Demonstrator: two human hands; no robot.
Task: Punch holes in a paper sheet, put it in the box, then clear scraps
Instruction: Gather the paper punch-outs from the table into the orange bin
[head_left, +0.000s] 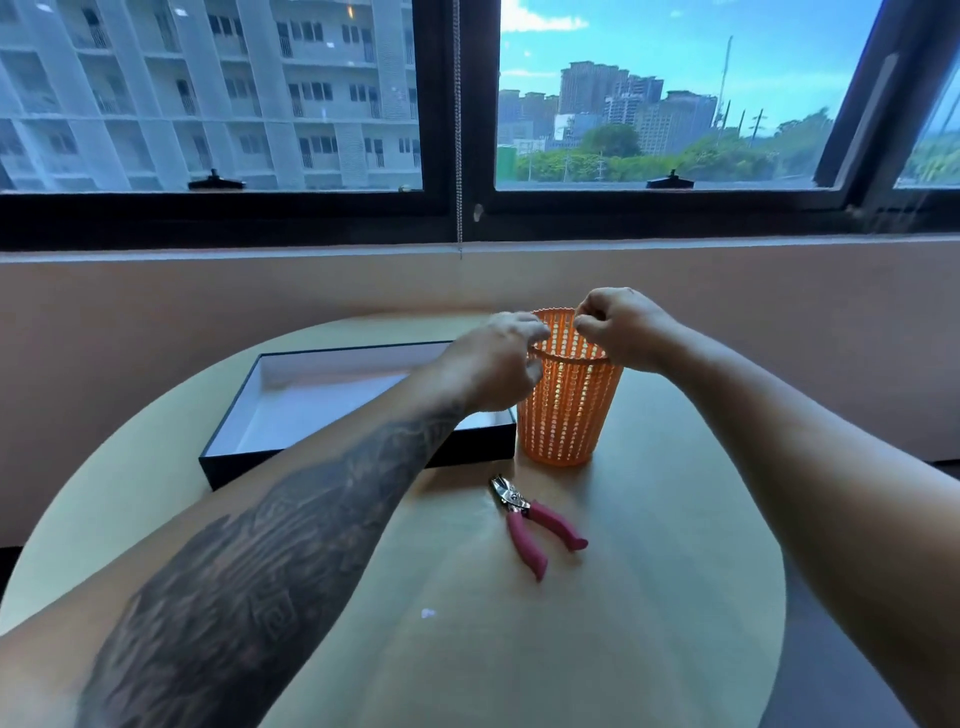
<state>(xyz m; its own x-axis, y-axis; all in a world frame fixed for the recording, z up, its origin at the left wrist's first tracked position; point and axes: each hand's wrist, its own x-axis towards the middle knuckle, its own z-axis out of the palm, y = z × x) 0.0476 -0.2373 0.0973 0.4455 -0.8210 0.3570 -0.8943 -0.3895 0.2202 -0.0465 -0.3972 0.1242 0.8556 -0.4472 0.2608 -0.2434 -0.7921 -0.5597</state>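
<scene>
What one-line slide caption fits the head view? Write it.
Both hands pinch above the orange perforated plastic bin; pink-handled punch pliers lie nearby.

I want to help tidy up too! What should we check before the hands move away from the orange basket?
1. Both hands over the orange basket: ok; left hand and right hand are at its rim.
2. Scraps have left the fingers: cannot tell; both hands are curled and nothing shows in them.
3. Basket upright: ok.
4. Hole punch put down: ok; it lies on the table, near the basket.
5. Table free of scraps: not ok; a small white bit remains.
6. Sheet inside the black box: cannot tell; the inside is pale.
</scene>
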